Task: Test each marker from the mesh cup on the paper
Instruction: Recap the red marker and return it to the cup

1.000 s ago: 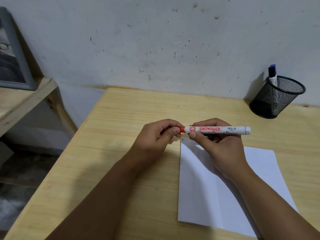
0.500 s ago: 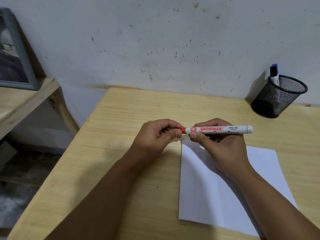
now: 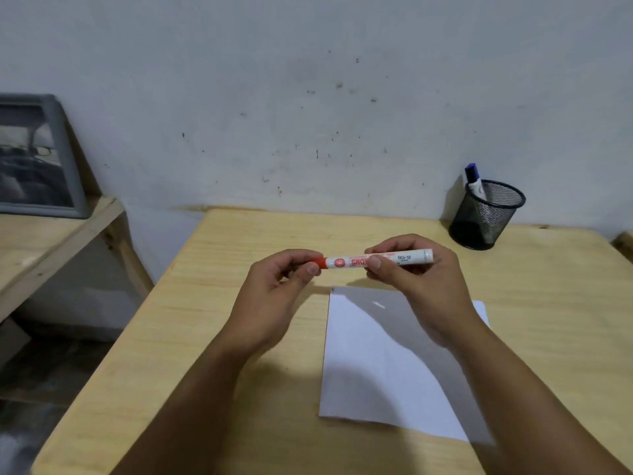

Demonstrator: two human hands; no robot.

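Observation:
I hold a white marker with red print (image 3: 404, 258) level above the table. My right hand (image 3: 414, 282) grips its barrel. My left hand (image 3: 277, 289) pinches the red cap (image 3: 320, 262) at its left end; the cap sits on the marker. Below the hands a white sheet of paper (image 3: 370, 365) lies flat on the wooden table (image 3: 212, 337), with a tiny dark mark at its top left corner. At the back right stands a black mesh cup (image 3: 488, 216) holding a marker with a blue cap (image 3: 474, 181).
The table's left edge drops to a dark floor. A lower wooden shelf (image 3: 51, 248) at the left carries a grey framed picture (image 3: 34, 156). The white wall runs right behind the table.
The view has tilted upward, so hands and table sit lower in frame. Both hands have risen slightly with the marker. The grips on cap and barrel are unchanged.

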